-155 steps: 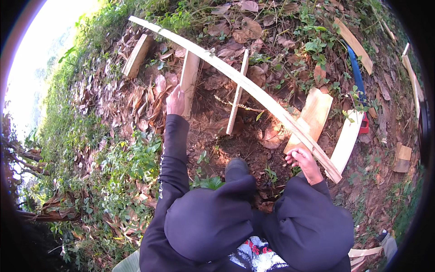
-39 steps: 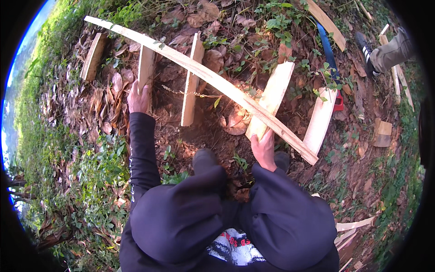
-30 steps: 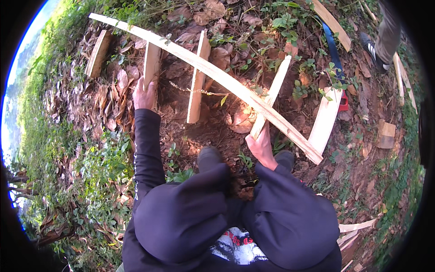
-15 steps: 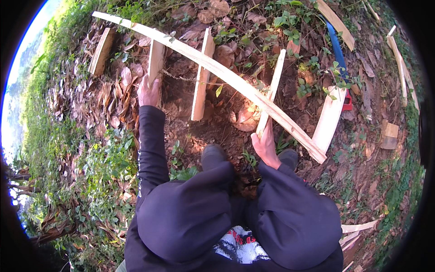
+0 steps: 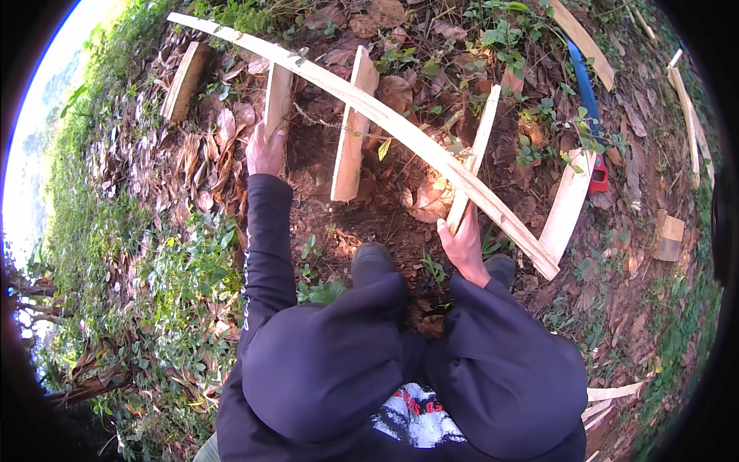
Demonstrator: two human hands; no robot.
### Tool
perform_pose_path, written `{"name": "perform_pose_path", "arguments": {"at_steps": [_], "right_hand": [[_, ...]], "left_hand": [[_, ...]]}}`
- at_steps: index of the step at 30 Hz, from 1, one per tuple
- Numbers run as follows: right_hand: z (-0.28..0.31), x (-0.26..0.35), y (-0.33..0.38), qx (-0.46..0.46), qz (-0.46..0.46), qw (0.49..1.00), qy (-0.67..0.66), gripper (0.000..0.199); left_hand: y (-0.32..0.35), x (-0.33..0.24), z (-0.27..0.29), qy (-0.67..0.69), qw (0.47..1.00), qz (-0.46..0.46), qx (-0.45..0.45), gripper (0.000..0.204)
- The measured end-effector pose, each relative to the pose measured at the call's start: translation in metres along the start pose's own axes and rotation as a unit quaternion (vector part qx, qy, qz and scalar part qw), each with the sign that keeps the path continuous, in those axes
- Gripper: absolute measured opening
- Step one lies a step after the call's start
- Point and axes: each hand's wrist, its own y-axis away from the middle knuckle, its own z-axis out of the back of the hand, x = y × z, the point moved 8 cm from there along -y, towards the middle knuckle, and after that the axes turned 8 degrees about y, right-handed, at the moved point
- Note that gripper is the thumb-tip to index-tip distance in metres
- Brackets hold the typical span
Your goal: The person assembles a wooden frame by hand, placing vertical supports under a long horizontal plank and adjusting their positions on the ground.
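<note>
A long, thin wooden strip runs slantwise from far left to near right, lying across several shorter boards. My left hand is closed on the near end of a short board whose far end meets the strip. Between my hands lies another short board, untouched, passing under the strip. My right hand grips the near end of a narrow slat, thumb on top; the slat crosses beneath the strip. A wider board sits by the strip's near right end.
Right of the boards lies a saw with a blue blade and red handle. A wood block rests at far left, a plank at far right. Offcuts and leafy plants cover the sloping ground around my shoes.
The whole scene has shifted slightly to the right in view. Both hands keep their holds, and the boards stay in much the same arrangement.
</note>
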Motion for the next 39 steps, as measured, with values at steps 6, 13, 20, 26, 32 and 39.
{"name": "perform_pose_path", "arguments": {"at_steps": [6, 13, 20, 26, 32, 39], "right_hand": [[0.001, 0.003, 0.000, 0.007, -0.010, 1.000, -0.012, 0.079], [0.001, -0.005, 0.001, 0.030, -0.023, 0.999, 0.002, 0.083], [0.003, -0.010, 0.002, 0.018, -0.015, 1.000, 0.006, 0.083], [-0.013, -0.020, 0.008, 0.031, -0.010, 0.999, 0.022, 0.083], [-0.005, -0.037, 0.010, 0.013, -0.036, 0.998, 0.048, 0.086], [-0.017, -0.053, 0.006, 0.034, -0.008, 0.999, 0.031, 0.088]], "left_hand": [[0.001, 0.013, -0.001, -0.021, 1.000, -0.002, -0.017, 0.057], [0.006, 0.001, -0.005, 0.018, 0.999, 0.027, 0.007, 0.056], [0.005, -0.018, 0.001, 0.032, 0.999, -0.013, -0.024, 0.049], [0.011, -0.012, 0.017, 0.046, 0.996, -0.027, -0.070, 0.043], [0.003, -0.010, -0.022, 0.049, 0.997, -0.029, -0.060, 0.046], [0.006, -0.008, -0.001, 0.032, 0.998, -0.028, -0.056, 0.039]]}}
